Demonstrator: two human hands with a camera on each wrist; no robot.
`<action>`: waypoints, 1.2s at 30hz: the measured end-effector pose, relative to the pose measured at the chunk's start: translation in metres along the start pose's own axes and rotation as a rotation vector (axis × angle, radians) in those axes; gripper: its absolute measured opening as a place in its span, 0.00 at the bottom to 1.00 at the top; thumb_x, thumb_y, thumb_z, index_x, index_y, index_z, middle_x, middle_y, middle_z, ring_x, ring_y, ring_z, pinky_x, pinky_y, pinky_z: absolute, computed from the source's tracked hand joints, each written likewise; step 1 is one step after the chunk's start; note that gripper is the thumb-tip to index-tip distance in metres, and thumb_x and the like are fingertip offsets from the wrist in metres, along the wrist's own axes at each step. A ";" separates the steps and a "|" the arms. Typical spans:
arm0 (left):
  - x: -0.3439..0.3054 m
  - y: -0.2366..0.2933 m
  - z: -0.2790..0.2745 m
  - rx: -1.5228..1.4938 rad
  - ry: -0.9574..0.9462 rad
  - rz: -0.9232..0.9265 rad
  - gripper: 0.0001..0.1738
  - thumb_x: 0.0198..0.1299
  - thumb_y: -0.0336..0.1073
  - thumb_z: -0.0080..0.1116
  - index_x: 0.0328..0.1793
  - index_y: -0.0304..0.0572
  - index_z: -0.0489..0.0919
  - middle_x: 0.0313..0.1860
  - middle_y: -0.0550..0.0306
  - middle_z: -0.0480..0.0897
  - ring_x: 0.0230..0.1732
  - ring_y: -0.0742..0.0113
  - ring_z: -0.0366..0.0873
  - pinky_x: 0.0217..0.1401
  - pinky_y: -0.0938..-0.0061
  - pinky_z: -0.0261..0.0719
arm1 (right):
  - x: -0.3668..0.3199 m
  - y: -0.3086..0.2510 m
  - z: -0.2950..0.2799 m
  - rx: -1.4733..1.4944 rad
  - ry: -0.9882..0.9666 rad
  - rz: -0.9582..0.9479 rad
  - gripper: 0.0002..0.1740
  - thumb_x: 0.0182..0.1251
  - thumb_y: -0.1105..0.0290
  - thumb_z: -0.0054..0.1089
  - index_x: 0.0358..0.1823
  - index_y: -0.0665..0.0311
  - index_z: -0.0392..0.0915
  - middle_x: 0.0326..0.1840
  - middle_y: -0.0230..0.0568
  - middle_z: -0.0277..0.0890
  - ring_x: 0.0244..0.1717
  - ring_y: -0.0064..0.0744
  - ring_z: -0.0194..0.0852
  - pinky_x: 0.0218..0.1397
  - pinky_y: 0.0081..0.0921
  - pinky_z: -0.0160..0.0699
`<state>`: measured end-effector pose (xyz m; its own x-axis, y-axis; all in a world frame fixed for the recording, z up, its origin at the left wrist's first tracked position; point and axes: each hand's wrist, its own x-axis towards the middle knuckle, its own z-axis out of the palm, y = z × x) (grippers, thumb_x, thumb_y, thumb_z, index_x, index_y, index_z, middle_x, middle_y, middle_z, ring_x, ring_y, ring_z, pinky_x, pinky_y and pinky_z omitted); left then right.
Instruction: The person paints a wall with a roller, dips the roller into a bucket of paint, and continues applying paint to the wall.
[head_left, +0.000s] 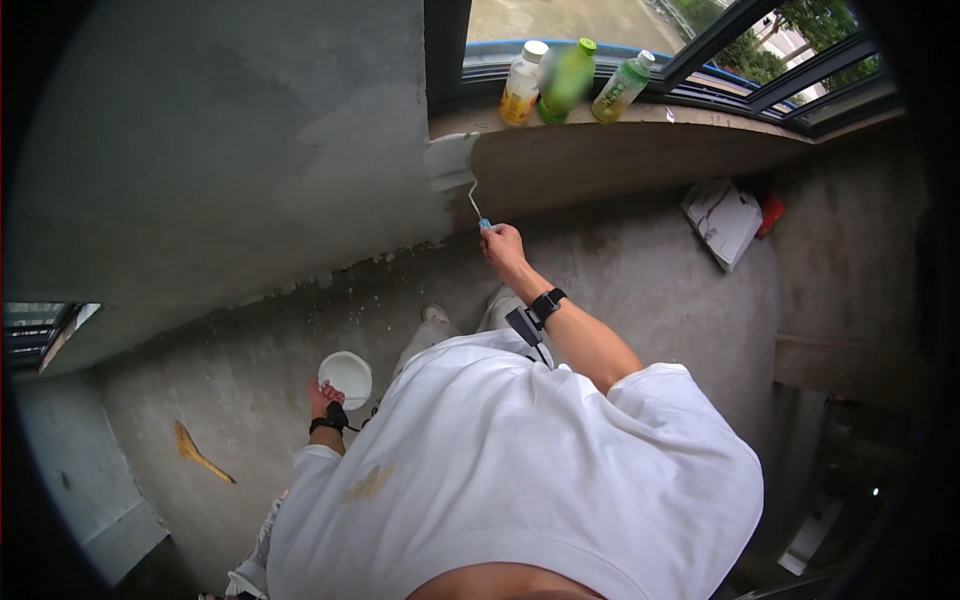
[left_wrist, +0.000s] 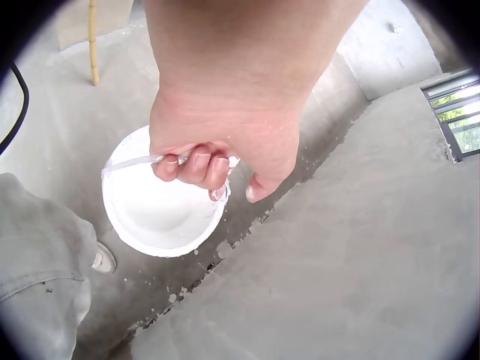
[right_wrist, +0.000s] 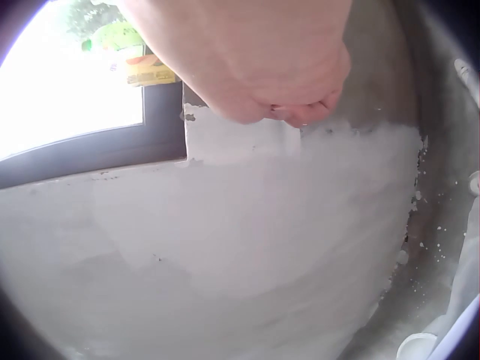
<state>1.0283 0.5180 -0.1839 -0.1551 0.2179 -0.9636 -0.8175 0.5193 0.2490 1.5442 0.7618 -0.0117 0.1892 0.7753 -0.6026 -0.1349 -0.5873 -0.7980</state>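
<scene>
My right hand (head_left: 503,246) grips the blue handle of a small paint roller (head_left: 474,197), whose bent wire frame reaches up to the wall under the window ledge. The roller head overlaps a fresh white patch (head_left: 450,158) there. In the right wrist view the curled right hand (right_wrist: 285,90) hides the roller. Low at my left side, my left hand (head_left: 322,398) holds a white bucket (head_left: 346,376) by its handle. The left wrist view shows the left fingers (left_wrist: 198,166) curled round that handle, with white paint inside the bucket (left_wrist: 161,251).
Three bottles, one white-capped (head_left: 520,85), one green (head_left: 568,85) and one clear green (head_left: 621,90), stand on the window ledge. A wooden-handled brush (head_left: 200,452) lies on the floor at left. A white bag (head_left: 724,222) sits by a red object (head_left: 770,214) at right. White drops spot the floor.
</scene>
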 end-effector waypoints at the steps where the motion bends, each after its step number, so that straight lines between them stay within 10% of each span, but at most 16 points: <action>1: 0.002 0.001 -0.001 -0.018 -0.004 -0.013 0.19 0.57 0.55 0.53 0.25 0.52 0.70 0.10 0.73 0.55 0.11 0.77 0.50 0.20 0.77 0.53 | -0.005 -0.004 -0.001 0.003 0.003 -0.002 0.09 0.68 0.67 0.54 0.31 0.62 0.70 0.21 0.30 0.69 0.16 0.17 0.60 0.16 0.18 0.55; 12: 0.005 0.011 0.006 -0.006 -0.030 -0.017 0.18 0.59 0.54 0.51 0.26 0.51 0.70 0.10 0.72 0.54 0.11 0.76 0.51 0.20 0.75 0.55 | -0.082 -0.067 0.007 0.126 -0.078 -0.041 0.08 0.67 0.66 0.54 0.37 0.63 0.69 0.24 0.32 0.69 0.18 0.19 0.65 0.16 0.19 0.58; 27: -0.010 0.016 0.022 0.014 -0.022 0.029 0.18 0.58 0.54 0.54 0.29 0.49 0.70 0.12 0.73 0.53 0.13 0.77 0.48 0.22 0.76 0.54 | 0.007 0.008 0.013 -0.095 -0.023 0.030 0.10 0.69 0.65 0.53 0.30 0.61 0.70 0.21 0.30 0.67 0.16 0.19 0.60 0.16 0.20 0.54; 36: -0.011 0.020 0.032 0.045 -0.016 -0.007 0.19 0.58 0.55 0.52 0.24 0.52 0.69 0.09 0.73 0.55 0.11 0.76 0.50 0.21 0.77 0.54 | -0.085 -0.067 -0.013 0.050 -0.043 -0.087 0.09 0.68 0.65 0.55 0.34 0.63 0.71 0.22 0.29 0.70 0.18 0.17 0.64 0.16 0.17 0.58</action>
<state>1.0311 0.5523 -0.1649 -0.1403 0.2266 -0.9638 -0.7927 0.5575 0.2464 1.5502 0.7321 0.0933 0.1606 0.8326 -0.5300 -0.1688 -0.5059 -0.8459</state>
